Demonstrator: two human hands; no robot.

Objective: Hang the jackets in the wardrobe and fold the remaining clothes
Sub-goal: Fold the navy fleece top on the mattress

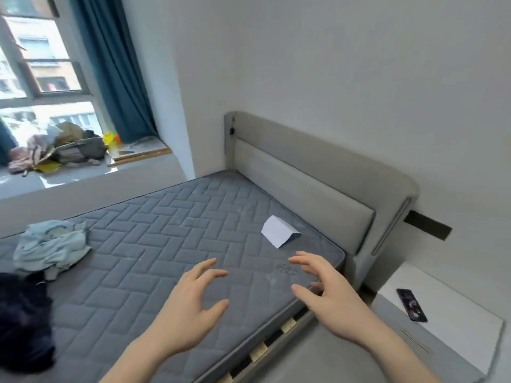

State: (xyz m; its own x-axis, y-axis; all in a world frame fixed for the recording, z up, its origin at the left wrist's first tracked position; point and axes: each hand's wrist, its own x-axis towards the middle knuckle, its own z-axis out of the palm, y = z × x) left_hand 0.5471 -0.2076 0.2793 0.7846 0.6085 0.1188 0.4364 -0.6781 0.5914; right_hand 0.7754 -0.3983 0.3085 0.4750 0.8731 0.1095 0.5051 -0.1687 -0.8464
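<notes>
Okay, both hands empty over the grey mattress [154, 233]: left hand [190, 308] and right hand [326, 291] with fingers spread, loosely bent. Crumpled light-blue garment [49, 244] lies at 9 o'clock, dark clothing [22, 319] at 8 o'clock, both well apart from the hands. Folded white paper [279, 230] at 1 o'clock.

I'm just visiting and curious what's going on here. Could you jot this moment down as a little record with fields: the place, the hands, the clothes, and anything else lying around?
place: bedroom, bare grey quilted mattress on a bed with a padded headboard
left hand: open, fingers spread, above the mattress, holding nothing
right hand: open, fingers spread, holding nothing
clothes on mattress: crumpled pale blue garment; dark garment beside it
other: folded white paper near the headboard; phone on the white bedside table
window sill: pile of clothes and bags
</notes>
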